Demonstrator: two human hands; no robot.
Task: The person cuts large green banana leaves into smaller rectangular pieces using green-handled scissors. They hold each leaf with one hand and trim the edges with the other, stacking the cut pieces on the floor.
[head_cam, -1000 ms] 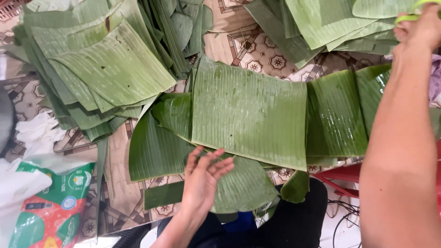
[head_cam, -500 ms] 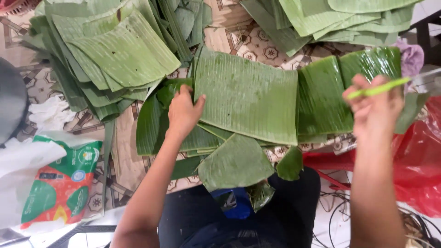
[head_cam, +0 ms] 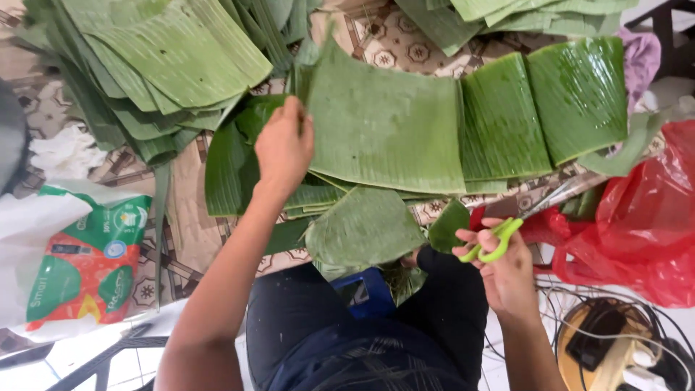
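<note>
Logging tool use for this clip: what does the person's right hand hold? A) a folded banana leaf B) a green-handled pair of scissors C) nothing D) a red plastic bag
B: the right hand has fingers through the green loops of the green-handled pair of scissors, blades pointing toward the red plastic bag.

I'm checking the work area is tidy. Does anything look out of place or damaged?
Mostly orderly leaf stacks. One oddity: a tangle of cables and a power strip lies loose beside the right hand holding green-handled scissors. The left hand lifts a banana leaf that looks intact.
</note>
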